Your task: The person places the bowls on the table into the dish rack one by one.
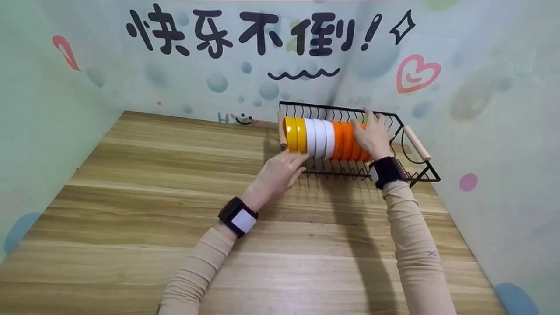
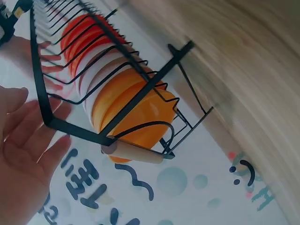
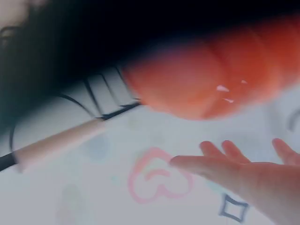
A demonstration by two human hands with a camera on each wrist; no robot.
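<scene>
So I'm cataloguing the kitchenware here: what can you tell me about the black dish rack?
The black dish rack is thin wire with a pale wooden handle at each end. It sits on the wooden table by the back wall, holding upright yellow, white and orange plates in a row. The right hand rests on the orange ones.

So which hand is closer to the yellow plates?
Left. The left hand touches the yellow plates at the rack's left end; the right hand rests on the orange plates at the other end.
</scene>
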